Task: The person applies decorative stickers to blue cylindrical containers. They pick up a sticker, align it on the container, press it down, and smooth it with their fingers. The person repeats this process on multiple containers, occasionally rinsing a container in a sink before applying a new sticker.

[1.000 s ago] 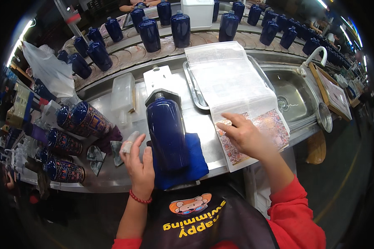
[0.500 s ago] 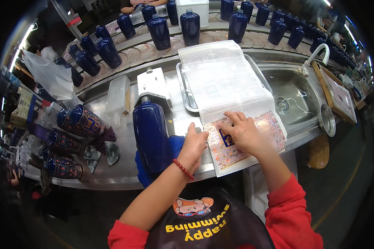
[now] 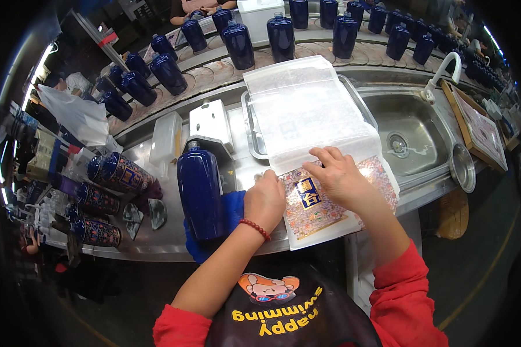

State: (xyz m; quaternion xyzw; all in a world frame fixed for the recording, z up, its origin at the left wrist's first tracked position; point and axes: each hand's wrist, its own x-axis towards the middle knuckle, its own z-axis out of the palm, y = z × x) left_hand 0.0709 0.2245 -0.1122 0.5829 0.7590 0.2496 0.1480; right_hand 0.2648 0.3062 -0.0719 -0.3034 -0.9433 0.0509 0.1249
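At 3 o'clock from the dark-blue bottle (image 3: pixel 201 196): patterned decal sheet (image 3: pixel 324 216). Right hand (image 3: pixel 342 182) over it, fingers apart; left hand (image 3: pixel 264 202) curled near its edge, can't tell if gripping. Probably decal-separating step; next calls for gentle edge lift.

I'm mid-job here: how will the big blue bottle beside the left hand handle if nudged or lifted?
The blue bottle may be slippery, given its glossy, smooth-looking surface. Its rounded sides could let it turn when nudged, though the blue cloth beneath might add some grip.
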